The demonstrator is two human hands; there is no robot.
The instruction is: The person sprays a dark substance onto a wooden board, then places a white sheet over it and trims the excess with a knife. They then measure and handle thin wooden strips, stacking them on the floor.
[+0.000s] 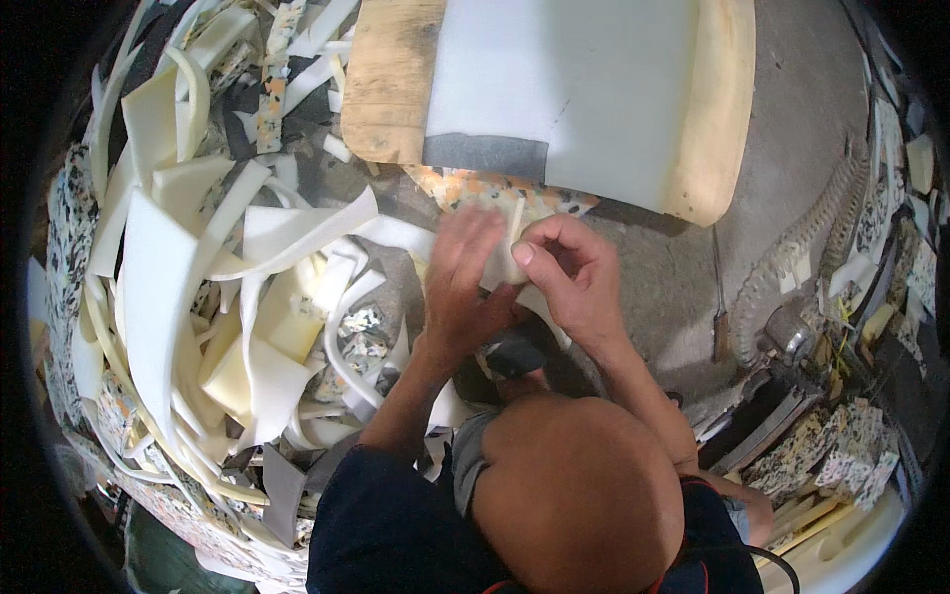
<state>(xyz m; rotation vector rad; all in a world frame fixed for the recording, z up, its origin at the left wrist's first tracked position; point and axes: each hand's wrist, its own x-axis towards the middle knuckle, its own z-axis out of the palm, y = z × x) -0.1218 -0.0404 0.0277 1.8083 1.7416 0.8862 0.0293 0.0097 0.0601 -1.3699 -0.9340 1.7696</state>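
Between my hands stands a small, thin cream piece [516,226] that looks like foam. My right hand [579,282] is closed in a pinch, thumb against forefinger, at the right side of this piece. My left hand [461,272] is beside it on the left, back of the hand upward, fingers stretched and thumb pointing toward the right hand. Its fingertips are smeared by motion, and whether they touch the piece is unclear. Just beyond the hands, a speckled foam sheet [440,186] shows under the edge of a wooden board [386,89].
White and grey foam sheets [614,99] cover the board's middle. A heap of white foam offcuts [163,287] fills the left side. To the right are a ribbed hose [811,238], a thin-handled tool [720,332] on the floor and speckled foam blocks [851,455].
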